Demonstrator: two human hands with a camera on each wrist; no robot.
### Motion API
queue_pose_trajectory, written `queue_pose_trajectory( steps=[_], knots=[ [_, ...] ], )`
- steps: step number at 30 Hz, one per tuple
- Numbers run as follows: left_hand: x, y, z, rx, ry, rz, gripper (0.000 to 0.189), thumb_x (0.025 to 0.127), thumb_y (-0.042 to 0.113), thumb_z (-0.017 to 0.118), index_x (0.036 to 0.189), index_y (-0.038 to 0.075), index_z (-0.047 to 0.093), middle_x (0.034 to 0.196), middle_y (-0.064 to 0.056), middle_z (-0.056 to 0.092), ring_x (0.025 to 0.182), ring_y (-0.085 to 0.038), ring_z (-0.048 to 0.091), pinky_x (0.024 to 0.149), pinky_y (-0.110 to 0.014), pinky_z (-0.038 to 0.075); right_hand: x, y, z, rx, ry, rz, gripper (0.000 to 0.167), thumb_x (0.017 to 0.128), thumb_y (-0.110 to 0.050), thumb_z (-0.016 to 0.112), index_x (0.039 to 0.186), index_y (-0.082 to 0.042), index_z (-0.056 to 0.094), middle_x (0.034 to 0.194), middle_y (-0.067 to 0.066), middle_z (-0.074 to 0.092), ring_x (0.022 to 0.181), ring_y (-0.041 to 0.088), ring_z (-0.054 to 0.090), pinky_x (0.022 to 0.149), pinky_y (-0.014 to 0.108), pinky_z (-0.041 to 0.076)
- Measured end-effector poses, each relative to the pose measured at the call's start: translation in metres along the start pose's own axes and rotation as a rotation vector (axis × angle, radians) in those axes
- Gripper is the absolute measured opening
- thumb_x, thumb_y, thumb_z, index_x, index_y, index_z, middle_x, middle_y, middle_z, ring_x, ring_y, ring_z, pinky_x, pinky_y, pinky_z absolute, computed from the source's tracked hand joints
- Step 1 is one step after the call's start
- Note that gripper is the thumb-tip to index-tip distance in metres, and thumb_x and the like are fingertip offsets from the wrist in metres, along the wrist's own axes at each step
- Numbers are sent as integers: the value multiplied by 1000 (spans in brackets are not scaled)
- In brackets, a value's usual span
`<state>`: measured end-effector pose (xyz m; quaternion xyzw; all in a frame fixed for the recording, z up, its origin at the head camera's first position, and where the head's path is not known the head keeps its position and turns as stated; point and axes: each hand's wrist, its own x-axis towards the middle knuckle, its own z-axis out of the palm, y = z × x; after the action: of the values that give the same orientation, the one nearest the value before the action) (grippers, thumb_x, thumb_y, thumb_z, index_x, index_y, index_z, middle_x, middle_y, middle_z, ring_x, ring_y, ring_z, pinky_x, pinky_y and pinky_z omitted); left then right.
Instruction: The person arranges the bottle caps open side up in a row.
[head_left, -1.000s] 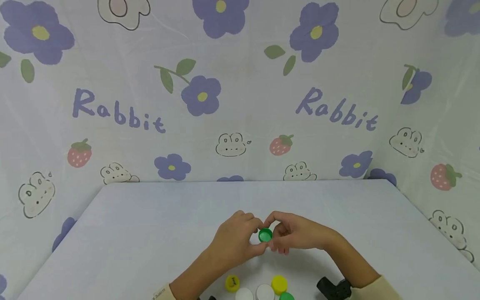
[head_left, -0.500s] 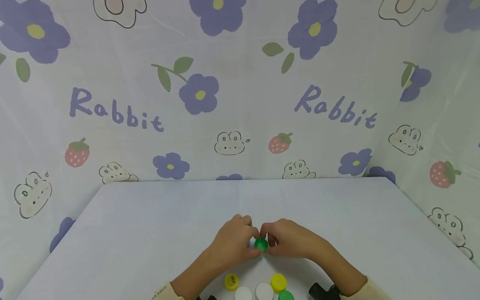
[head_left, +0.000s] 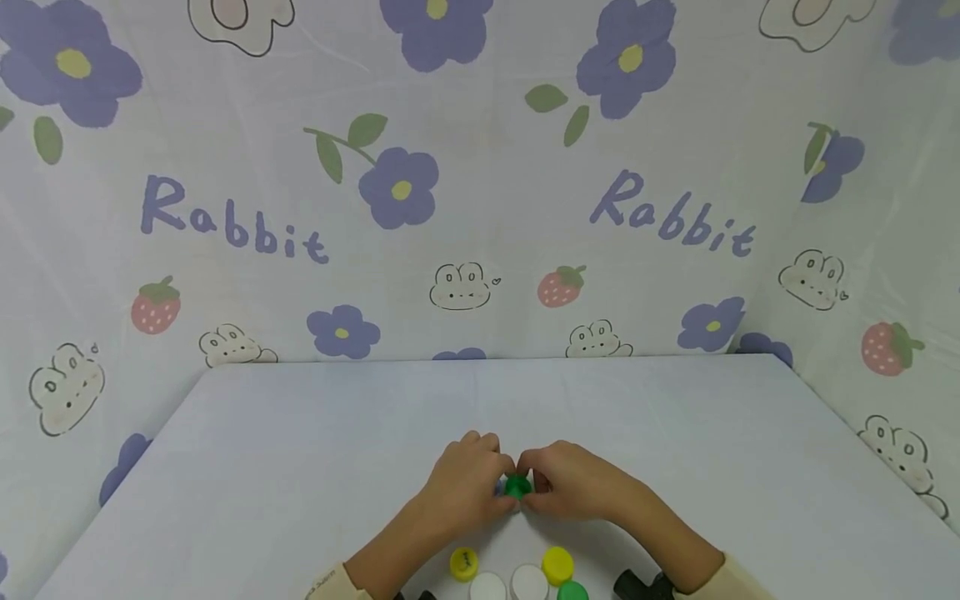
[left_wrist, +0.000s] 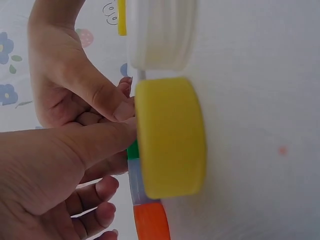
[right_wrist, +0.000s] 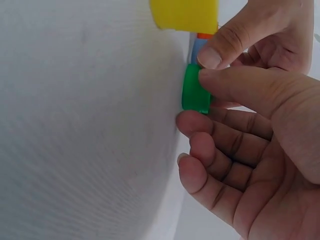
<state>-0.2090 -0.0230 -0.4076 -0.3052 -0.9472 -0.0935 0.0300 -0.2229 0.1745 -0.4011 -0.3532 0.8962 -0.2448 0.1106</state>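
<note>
A small green bottle cap (head_left: 517, 487) is between my two hands above the middle front of the white table in the head view. My right hand (head_left: 581, 479) pinches it from the right, thumb on the near side and index finger opposite. From the left, the thumb and index finger of my left hand (head_left: 465, 483) close on the same cap, thumb tips nearly meeting. Beside the green cap (right_wrist: 196, 90), a pale blue piece (right_wrist: 198, 49) and an orange piece (left_wrist: 152, 220) stand in line, mostly hidden by my left hand in the head view.
Nearer the front edge lie a yellow cap with dark markings (head_left: 463, 564), two white caps (head_left: 529, 582), a plain yellow cap (head_left: 557, 566) and another green cap (head_left: 573, 592). A black wrist device (head_left: 641, 586) shows by the right sleeve. Patterned cloth (head_left: 480, 208) walls the table.
Both hands have come down and slightly left with the green cap, beside the pale blue piece. The cap's hollow faced the head camera earlier; now fingers cover more of it.
</note>
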Motion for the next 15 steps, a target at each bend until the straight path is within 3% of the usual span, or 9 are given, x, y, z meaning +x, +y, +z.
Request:
queue_pose_trajectory(
  steps=[15],
  knots=[
    [1,-2,3,3,15,-10,26,85,32,85,106,17,79,91,5,57,81,-13,44,69,-27,40,2,0,4,-16,49,47,19,90,-10,76,107,-5,70,65,-10,55,58,5,48,57,24,44]
  ],
)
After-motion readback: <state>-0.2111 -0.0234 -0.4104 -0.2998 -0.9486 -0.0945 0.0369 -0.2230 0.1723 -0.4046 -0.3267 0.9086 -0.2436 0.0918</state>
